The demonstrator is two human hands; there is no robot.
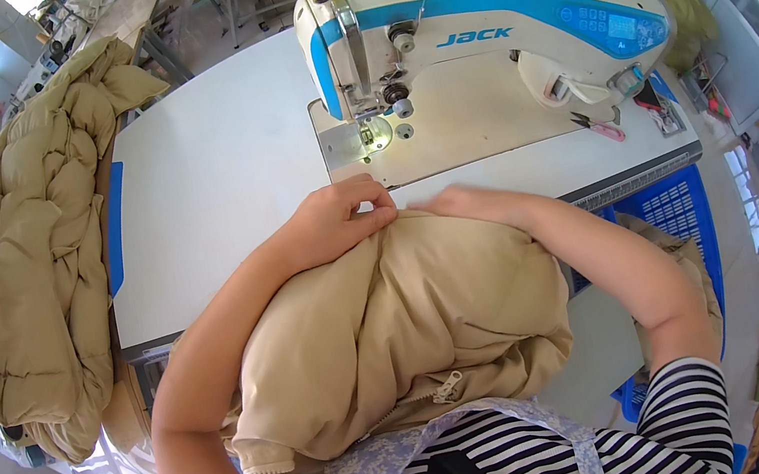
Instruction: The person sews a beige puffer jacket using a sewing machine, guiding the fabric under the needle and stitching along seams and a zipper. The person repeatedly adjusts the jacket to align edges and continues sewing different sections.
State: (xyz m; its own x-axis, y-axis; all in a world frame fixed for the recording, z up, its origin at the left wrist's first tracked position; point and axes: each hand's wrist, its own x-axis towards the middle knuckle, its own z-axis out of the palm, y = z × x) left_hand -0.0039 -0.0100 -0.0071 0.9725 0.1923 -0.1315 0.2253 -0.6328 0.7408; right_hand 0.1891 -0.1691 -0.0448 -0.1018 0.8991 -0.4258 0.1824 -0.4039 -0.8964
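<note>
Hands, two of them, meet on one bundled tan padded jacket (pixel 415 322) at the near edge of the white worktop (pixel 208 186). Left hand (pixel 341 218) pinches its fabric in a closed grip; right hand (pixel 470 204) lies flat, fingers partly hidden. One sewing machine (pixel 488 45) stands beyond. Second padded jacket (pixel 40 266) drapes left. Blue crate (pixel 675 215), mostly hidden, holds tan fabric.

So the sewing machine (pixel 488 45) sits on the table (pixel 216 174). A bundled jacket (pixel 397 335) lies just in front of it, 1 pile of jackets (pixel 40 266) hangs well to its left, and small snips (pixel 599 127) lie at its right.
</note>
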